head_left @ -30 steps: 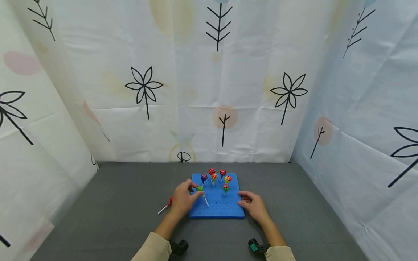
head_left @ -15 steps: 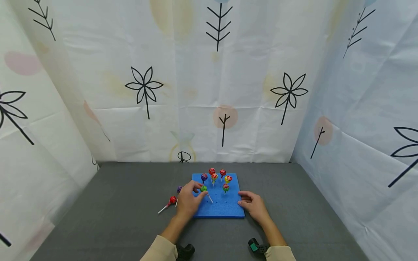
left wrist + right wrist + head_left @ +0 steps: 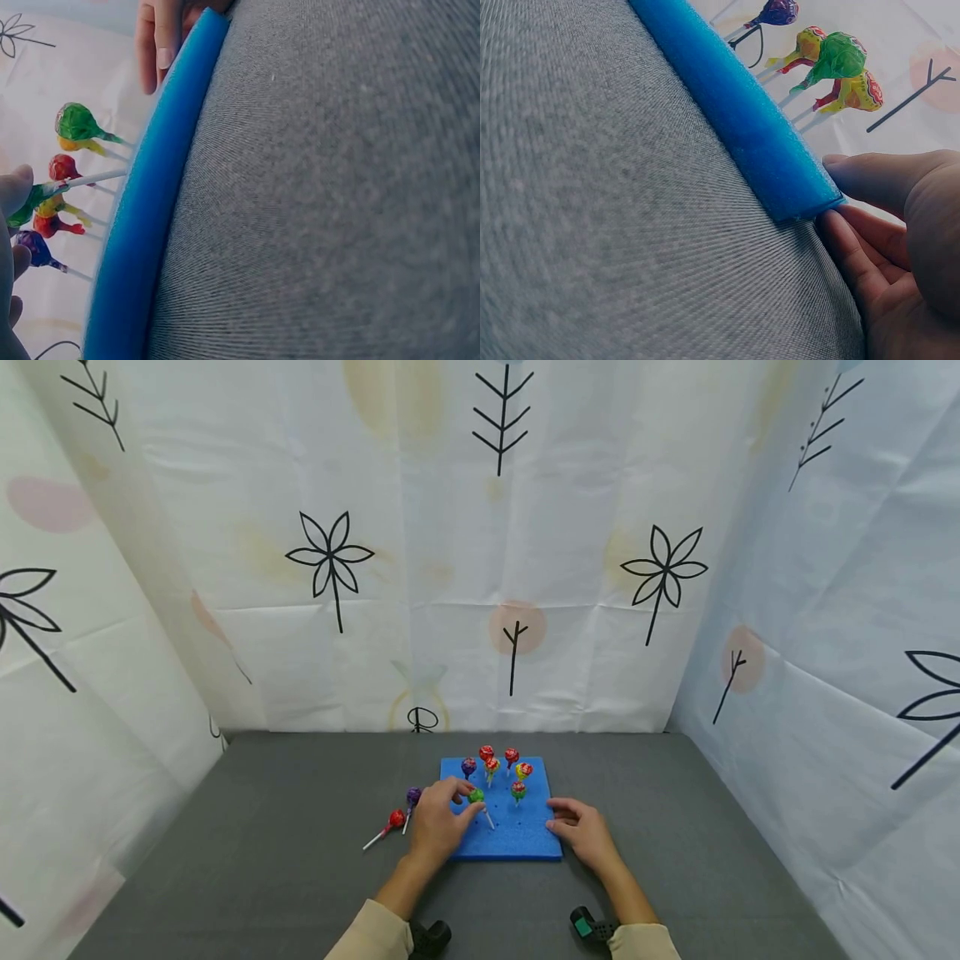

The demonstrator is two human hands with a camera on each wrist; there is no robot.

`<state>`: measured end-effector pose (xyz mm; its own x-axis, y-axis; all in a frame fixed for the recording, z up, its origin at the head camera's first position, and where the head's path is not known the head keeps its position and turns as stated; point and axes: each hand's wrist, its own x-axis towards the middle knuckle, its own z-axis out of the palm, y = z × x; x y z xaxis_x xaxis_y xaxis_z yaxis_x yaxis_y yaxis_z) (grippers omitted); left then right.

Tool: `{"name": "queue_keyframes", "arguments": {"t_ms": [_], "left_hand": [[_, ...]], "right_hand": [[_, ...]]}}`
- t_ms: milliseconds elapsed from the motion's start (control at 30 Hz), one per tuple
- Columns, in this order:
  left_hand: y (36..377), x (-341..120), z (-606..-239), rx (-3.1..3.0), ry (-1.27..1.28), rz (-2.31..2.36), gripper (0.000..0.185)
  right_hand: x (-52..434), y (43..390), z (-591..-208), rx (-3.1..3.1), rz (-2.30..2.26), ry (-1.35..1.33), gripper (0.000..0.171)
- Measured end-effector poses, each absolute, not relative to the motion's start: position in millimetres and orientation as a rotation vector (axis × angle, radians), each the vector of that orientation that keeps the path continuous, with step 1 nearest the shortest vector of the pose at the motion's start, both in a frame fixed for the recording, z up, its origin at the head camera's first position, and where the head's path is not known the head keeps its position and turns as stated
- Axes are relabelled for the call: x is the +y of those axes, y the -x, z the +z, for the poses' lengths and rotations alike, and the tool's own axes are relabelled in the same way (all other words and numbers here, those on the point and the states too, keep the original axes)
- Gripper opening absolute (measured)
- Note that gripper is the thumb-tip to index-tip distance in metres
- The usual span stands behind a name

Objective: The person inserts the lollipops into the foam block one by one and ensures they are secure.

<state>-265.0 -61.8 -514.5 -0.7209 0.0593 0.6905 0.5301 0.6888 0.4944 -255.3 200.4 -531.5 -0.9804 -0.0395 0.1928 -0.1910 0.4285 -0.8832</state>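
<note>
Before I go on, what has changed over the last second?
The left hand, pinching the green lollipop with its stick angled down at the blue foam board, carried it rightward and a little farther in over the board. That uncovered the purple lollipop lying beside the red lollipop on the grey table. The right hand stayed at the board's right edge; the six standing lollipops are unchanged.

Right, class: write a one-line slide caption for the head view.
Left hand pinches a green lollipop over the blue foam board; right hand steadies its edge.
</note>
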Motion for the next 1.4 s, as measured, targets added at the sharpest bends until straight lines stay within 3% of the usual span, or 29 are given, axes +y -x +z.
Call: {"name": "queue_keyframes", "arguments": {"t_ms": [1400], "left_hand": [[266.6,-55.2,-508.6,-2.14,0.658,-0.797,0.03]], "right_hand": [[199.9,255.9,-531.9,-2.512,1.592,-0.224,0.028]]}}
